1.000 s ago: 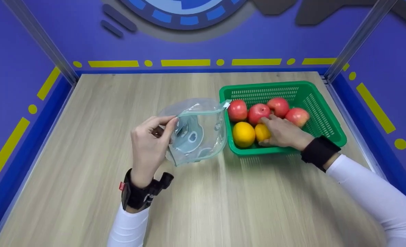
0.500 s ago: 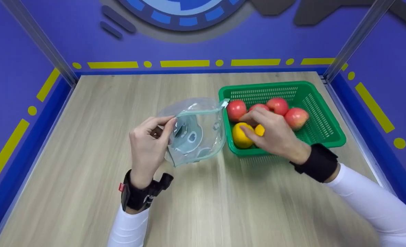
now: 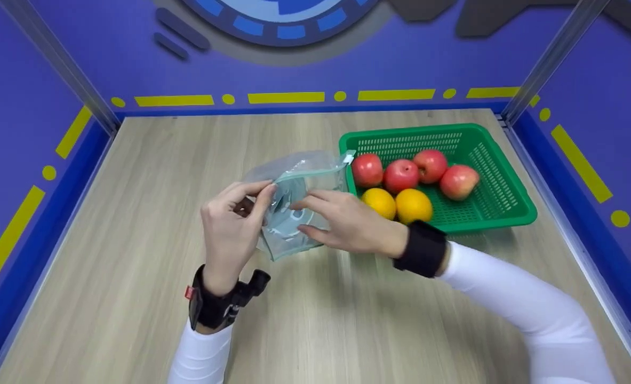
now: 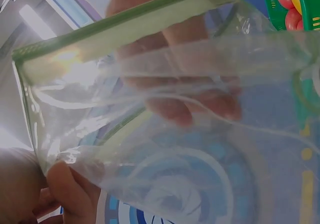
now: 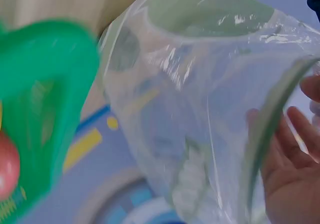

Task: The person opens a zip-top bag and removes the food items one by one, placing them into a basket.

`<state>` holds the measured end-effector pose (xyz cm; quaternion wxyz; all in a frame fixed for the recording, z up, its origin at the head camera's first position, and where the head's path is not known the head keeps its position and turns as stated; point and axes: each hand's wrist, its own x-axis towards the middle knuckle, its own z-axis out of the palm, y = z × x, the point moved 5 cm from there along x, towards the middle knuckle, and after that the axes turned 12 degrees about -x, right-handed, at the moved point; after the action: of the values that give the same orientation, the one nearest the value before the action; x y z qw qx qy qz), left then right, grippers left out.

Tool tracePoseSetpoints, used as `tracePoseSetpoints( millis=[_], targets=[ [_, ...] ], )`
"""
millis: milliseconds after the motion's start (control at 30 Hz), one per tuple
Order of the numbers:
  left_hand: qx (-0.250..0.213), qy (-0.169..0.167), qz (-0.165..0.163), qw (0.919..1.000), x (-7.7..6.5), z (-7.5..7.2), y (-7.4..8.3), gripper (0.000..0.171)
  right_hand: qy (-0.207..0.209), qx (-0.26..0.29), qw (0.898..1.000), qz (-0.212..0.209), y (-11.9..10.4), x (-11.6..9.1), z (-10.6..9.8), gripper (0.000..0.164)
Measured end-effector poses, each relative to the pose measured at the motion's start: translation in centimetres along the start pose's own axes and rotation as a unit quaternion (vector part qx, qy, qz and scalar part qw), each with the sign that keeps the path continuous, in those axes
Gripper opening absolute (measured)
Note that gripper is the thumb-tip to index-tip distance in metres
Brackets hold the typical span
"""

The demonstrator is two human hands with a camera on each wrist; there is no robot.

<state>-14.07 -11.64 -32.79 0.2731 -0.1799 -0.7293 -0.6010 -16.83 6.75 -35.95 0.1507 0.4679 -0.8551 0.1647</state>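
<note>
A clear zip bag with a pale green zip edge stands out from my left hand, whose thumb and fingertips pinch its near left side. Over the bag's mouth is my right hand, thumb and fingers spread a little apart, with no fruit visible between them. In the left wrist view the fingers of the right hand show through the film; whether they are inside the bag I cannot tell. To the right, a green basket holds two oranges and several red apples.
Both hands work above a light wooden table. Blue panels with yellow markings enclose it at the back and sides. The basket stands close against the bag's right side, where the white zip slider hangs over its rim.
My right hand has let go of an orange in the basket and moved left to the bag's mouth. Both oranges remain in the basket. The left hand keeps its pinch.
</note>
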Motion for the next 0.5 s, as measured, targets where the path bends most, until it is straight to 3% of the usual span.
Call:
tracePoseSetpoints(
  millis=[100, 233, 367, 500],
  targets=[
    [-0.004, -0.001, 0.001, 1.0000, 0.0, 0.0, 0.0, 0.009, -0.092, 0.033, 0.994, 0.057, 0.6, 1.9, 2.4, 0.040],
    [-0.007, -0.001, 0.002, 1.0000, 0.1, 0.1, 0.1, 0.009, -0.165, 0.019, 0.982, 0.087, 1.0, 3.9, 5.3, 0.043],
    [-0.004, -0.002, 0.010, 0.9999, 0.0, 0.1, -0.1, 0.009, -0.172, -0.014, 0.983, 0.056, 1.2, 5.2, 7.8, 0.038],
    [0.000, -0.003, 0.016, 0.9999, 0.0, 0.2, -0.1, 0.009, -0.129, -0.058, 0.990, -0.006, 1.2, 5.9, 9.6, 0.024]
  ],
)
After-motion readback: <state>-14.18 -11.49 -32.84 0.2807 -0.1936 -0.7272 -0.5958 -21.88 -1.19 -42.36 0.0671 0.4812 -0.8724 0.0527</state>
